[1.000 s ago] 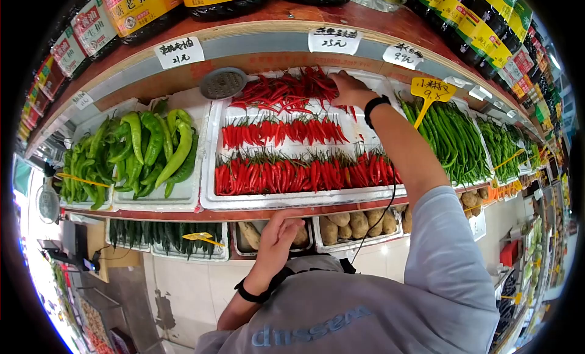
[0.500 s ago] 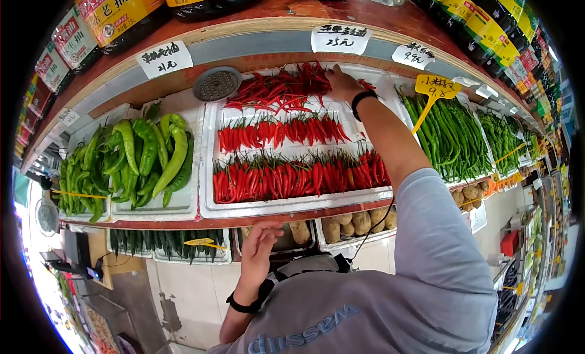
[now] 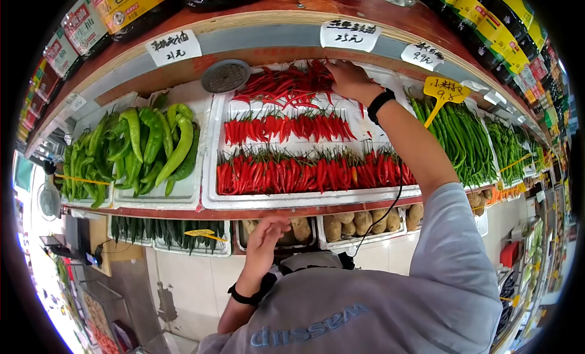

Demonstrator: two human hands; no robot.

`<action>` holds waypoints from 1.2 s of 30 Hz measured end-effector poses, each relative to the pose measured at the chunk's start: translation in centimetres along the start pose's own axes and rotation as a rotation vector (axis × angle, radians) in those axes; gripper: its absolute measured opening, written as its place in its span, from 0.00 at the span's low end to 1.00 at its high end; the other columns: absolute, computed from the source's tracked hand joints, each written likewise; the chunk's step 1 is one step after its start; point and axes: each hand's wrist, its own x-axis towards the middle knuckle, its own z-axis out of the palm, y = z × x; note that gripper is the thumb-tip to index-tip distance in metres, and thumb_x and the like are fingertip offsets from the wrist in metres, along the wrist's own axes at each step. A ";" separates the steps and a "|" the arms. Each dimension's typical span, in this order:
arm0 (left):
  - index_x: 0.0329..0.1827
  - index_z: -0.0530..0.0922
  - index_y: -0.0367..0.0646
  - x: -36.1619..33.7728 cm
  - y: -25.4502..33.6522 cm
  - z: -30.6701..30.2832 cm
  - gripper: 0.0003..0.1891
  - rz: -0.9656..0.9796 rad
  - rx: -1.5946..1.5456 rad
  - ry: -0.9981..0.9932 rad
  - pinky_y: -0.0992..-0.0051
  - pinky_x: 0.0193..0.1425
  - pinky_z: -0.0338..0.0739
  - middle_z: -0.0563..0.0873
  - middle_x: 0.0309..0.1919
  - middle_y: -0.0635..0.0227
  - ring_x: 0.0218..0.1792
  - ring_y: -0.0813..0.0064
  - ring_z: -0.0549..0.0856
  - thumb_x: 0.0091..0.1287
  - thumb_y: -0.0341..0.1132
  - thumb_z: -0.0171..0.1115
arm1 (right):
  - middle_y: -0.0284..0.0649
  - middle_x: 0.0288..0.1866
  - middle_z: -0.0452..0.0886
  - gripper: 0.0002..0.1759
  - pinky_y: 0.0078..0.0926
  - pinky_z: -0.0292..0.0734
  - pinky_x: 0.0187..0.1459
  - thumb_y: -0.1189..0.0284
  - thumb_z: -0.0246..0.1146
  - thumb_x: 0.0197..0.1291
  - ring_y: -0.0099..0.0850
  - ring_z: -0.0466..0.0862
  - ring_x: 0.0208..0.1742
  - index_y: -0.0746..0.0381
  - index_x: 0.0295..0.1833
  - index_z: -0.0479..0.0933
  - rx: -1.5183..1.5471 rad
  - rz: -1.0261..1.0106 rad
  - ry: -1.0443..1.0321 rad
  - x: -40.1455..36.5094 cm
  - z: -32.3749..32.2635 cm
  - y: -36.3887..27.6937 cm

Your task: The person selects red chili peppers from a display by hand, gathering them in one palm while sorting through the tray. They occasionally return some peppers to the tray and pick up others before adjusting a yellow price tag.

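A white foam tray [image 3: 210,192] holds red chilies in two neat rows, with a loose pile of red chilies [image 3: 280,86] behind them. My right hand [image 3: 350,78], a black band on its wrist, reaches to the right end of that pile. Its fingers bend down to the chilies; the fingertips are hidden, so a grip cannot be made out. Just to its right lie a few stray chilies. My left hand [image 3: 265,239], also banded at the wrist, hovers in front of the shelf edge, its fingers loosely curved with nothing in them.
A round grey perforated disc [image 3: 225,77] sits at the tray's back left corner. Green peppers [image 3: 152,147] lie left, long green chilies [image 3: 460,141] right. Potatoes [image 3: 359,223] and dark green vegetables [image 3: 164,232] fill lower trays. Sauce bottles [image 3: 131,13] stand on the shelf above.
The view has shifted slightly, so the tray appears a little higher and further right. My right hand's fingers now bend more to the left over the pile's end. My left hand is nearly unchanged.
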 end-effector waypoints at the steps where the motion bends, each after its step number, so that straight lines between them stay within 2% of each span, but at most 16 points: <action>1: 0.51 0.75 0.40 0.1 0.0 -0.1 0.11 -0.002 0.010 0.000 0.79 0.51 0.70 0.81 0.47 0.71 0.48 0.79 0.80 0.73 0.33 0.48 | 0.47 0.58 0.74 0.29 0.40 0.73 0.58 0.68 0.65 0.51 0.44 0.75 0.59 0.58 0.61 0.70 0.001 -0.007 -0.002 0.4 -0.1 -0.8; 3: 0.51 0.75 0.40 0.3 -0.1 -0.2 0.11 0.000 0.008 -0.001 0.79 0.51 0.70 0.81 0.47 0.71 0.48 0.79 0.80 0.73 0.33 0.48 | 0.47 0.57 0.75 0.28 0.41 0.74 0.57 0.66 0.66 0.51 0.43 0.76 0.59 0.59 0.59 0.71 0.307 -0.255 -0.092 1.0 -0.5 -2.7; 4: 0.51 0.75 0.40 0.4 -0.1 -0.3 0.11 0.002 0.008 -0.009 0.79 0.51 0.70 0.81 0.47 0.71 0.48 0.79 0.80 0.74 0.34 0.48 | 0.47 0.56 0.75 0.27 0.41 0.73 0.58 0.66 0.67 0.50 0.45 0.76 0.57 0.60 0.56 0.72 0.323 -0.304 -0.106 1.2 0.2 -3.5; 7: 0.51 0.75 0.40 0.3 0.2 -0.5 0.11 0.002 0.011 -0.009 0.79 0.51 0.70 0.81 0.47 0.71 0.48 0.79 0.80 0.74 0.34 0.48 | 0.49 0.58 0.74 0.28 0.40 0.73 0.59 0.67 0.68 0.49 0.46 0.75 0.59 0.61 0.56 0.72 0.204 -0.302 -0.087 1.7 2.2 -4.9; 9: 0.51 0.75 0.40 0.1 0.2 -0.9 0.11 0.009 0.003 -0.001 0.79 0.51 0.70 0.81 0.47 0.71 0.48 0.79 0.80 0.74 0.34 0.48 | 0.48 0.58 0.73 0.31 0.39 0.73 0.56 0.66 0.68 0.49 0.47 0.76 0.57 0.61 0.60 0.69 0.132 -0.317 -0.148 2.6 3.2 -4.9; 11: 0.51 0.75 0.40 -0.2 0.2 -1.5 0.11 0.018 -0.008 0.009 0.79 0.51 0.70 0.81 0.47 0.71 0.48 0.79 0.80 0.74 0.34 0.48 | 0.49 0.54 0.73 0.30 0.41 0.74 0.54 0.66 0.68 0.47 0.47 0.76 0.55 0.64 0.56 0.69 0.127 -0.296 -0.170 3.3 4.2 -4.7; 12: 0.51 0.75 0.40 -0.3 0.1 -1.8 0.11 0.029 -0.012 0.018 0.79 0.51 0.70 0.81 0.47 0.71 0.48 0.79 0.80 0.74 0.35 0.48 | 0.49 0.51 0.73 0.27 0.41 0.75 0.53 0.67 0.68 0.46 0.48 0.77 0.54 0.65 0.51 0.69 0.147 -0.318 -0.085 3.3 4.3 -4.7; 15: 0.52 0.75 0.40 -0.6 -0.1 -2.4 0.11 0.033 -0.026 0.043 0.79 0.51 0.69 0.81 0.47 0.71 0.48 0.79 0.80 0.74 0.36 0.48 | 0.49 0.51 0.73 0.25 0.41 0.75 0.52 0.67 0.67 0.47 0.48 0.76 0.54 0.67 0.50 0.69 0.114 -0.307 -0.129 3.8 4.5 -4.7; 16: 0.51 0.75 0.40 -0.7 -0.1 -2.5 0.12 0.027 -0.032 0.049 0.79 0.52 0.69 0.81 0.47 0.71 0.48 0.79 0.80 0.74 0.36 0.48 | 0.48 0.49 0.73 0.23 0.42 0.78 0.49 0.67 0.67 0.48 0.46 0.79 0.50 0.67 0.47 0.70 0.077 -0.336 -0.063 3.8 4.8 -4.7; 20: 0.51 0.75 0.41 -0.9 -0.1 -2.8 0.12 0.027 -0.023 0.054 0.79 0.51 0.69 0.81 0.47 0.71 0.49 0.79 0.80 0.74 0.36 0.47 | 0.48 0.47 0.74 0.22 0.42 0.80 0.43 0.67 0.67 0.48 0.45 0.81 0.45 0.66 0.46 0.70 -0.085 -0.319 -0.030 4.0 6.7 -5.5; 23: 0.51 0.75 0.41 -1.0 0.0 -2.9 0.12 0.021 -0.019 0.060 0.79 0.51 0.69 0.81 0.47 0.72 0.48 0.79 0.80 0.74 0.36 0.47 | 0.48 0.46 0.74 0.19 0.42 0.81 0.39 0.67 0.65 0.51 0.44 0.83 0.40 0.66 0.45 0.70 -0.153 -0.325 0.042 4.3 7.6 -5.3; 25: 0.51 0.76 0.41 -1.0 0.1 -3.0 0.11 0.029 -0.009 0.062 0.79 0.51 0.69 0.81 0.46 0.72 0.48 0.80 0.80 0.74 0.36 0.47 | 0.46 0.40 0.76 0.11 0.42 0.81 0.33 0.74 0.56 0.54 0.43 0.84 0.34 0.65 0.44 0.73 -0.183 -0.361 0.053 4.2 7.4 -4.9; 26: 0.51 0.76 0.41 -1.1 0.1 -3.0 0.11 0.030 -0.010 0.065 0.79 0.51 0.69 0.81 0.46 0.72 0.48 0.80 0.80 0.74 0.36 0.47 | 0.46 0.40 0.76 0.11 0.42 0.81 0.33 0.74 0.56 0.54 0.43 0.84 0.34 0.65 0.44 0.73 -0.183 -0.363 0.054 4.2 7.2 -4.7; 32: 0.48 0.76 0.40 -1.3 -0.2 -3.0 0.12 0.037 -0.003 0.079 0.78 0.50 0.71 0.82 0.46 0.69 0.46 0.78 0.81 0.74 0.35 0.46 | 0.50 0.42 0.80 0.10 0.48 0.80 0.39 0.69 0.52 0.61 0.48 0.84 0.38 0.65 0.42 0.73 -0.080 -0.279 -0.001 4.1 4.5 -4.1; 34: 0.48 0.76 0.40 -1.3 -0.1 -2.9 0.11 0.031 0.000 0.075 0.79 0.50 0.71 0.82 0.46 0.69 0.46 0.78 0.81 0.74 0.34 0.46 | 0.52 0.42 0.81 0.14 0.49 0.78 0.43 0.65 0.51 0.64 0.49 0.83 0.42 0.64 0.45 0.73 0.045 -0.127 -0.091 3.9 2.6 -4.5; 36: 0.48 0.76 0.40 -1.2 -0.1 -2.6 0.11 0.030 -0.008 0.071 0.79 0.50 0.71 0.82 0.46 0.69 0.46 0.78 0.81 0.74 0.34 0.46 | 0.52 0.42 0.81 0.15 0.49 0.78 0.44 0.63 0.51 0.65 0.49 0.82 0.43 0.63 0.45 0.73 0.084 -0.058 -0.048 4.2 2.2 -4.2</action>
